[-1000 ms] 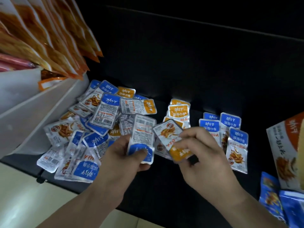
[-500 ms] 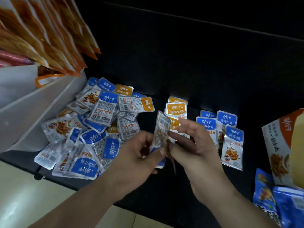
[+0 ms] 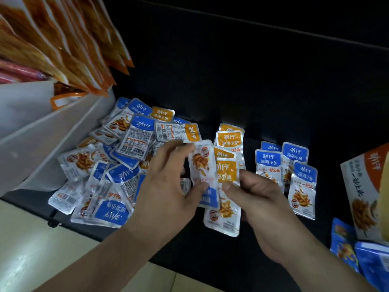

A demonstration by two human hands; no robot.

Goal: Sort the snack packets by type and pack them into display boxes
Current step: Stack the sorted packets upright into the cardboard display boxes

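Between left hand (image 3: 166, 186) and right hand (image 3: 260, 199), blue packet (image 3: 202, 169), orange packet (image 3: 227, 170), perhaps overlapping.

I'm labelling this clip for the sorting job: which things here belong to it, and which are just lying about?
In the job: left hand holding a blue packet; right hand holding an orange packet; mixed pile; orange stack; blue row; display box.
Lying about: big orange bags; white bin; pink packs.

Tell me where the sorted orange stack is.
Head view, centre: the orange stack lies on the dark table between the mixed heap at left and the blue row at right.
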